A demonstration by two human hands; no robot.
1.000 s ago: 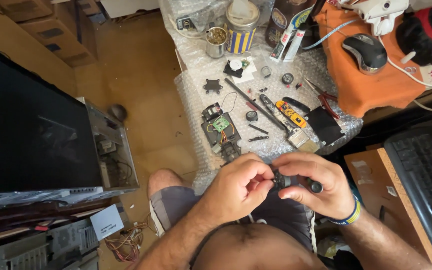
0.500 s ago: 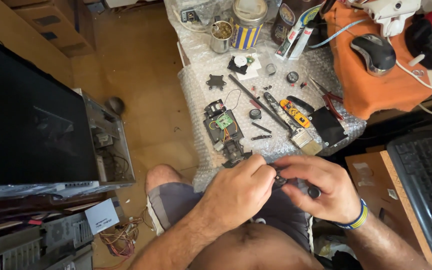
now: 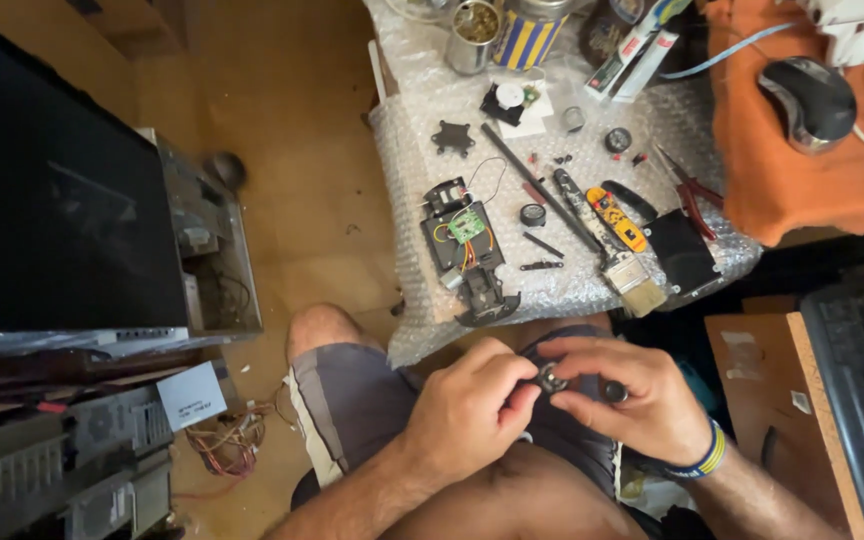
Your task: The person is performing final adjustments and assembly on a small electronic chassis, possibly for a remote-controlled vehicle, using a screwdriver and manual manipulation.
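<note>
Tan floor [image 3: 302,150], bubble-wrapped table [image 3: 422,150], wooden desk [image 3: 762,370]

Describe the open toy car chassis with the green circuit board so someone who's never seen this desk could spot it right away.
Start at the bubble wrap sheet covering the desk above the person's knees. Near its lower left edge lies the black chassis, lengthwise, just above the left hand. It alone carries a small green circuit board with red and orange wires; the brush and other tools lie to its right.

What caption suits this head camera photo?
Seated person's left hand and right hand pinch a small wheel part below a bubble-wrap sheet strewn with toy-car pieces.
</note>
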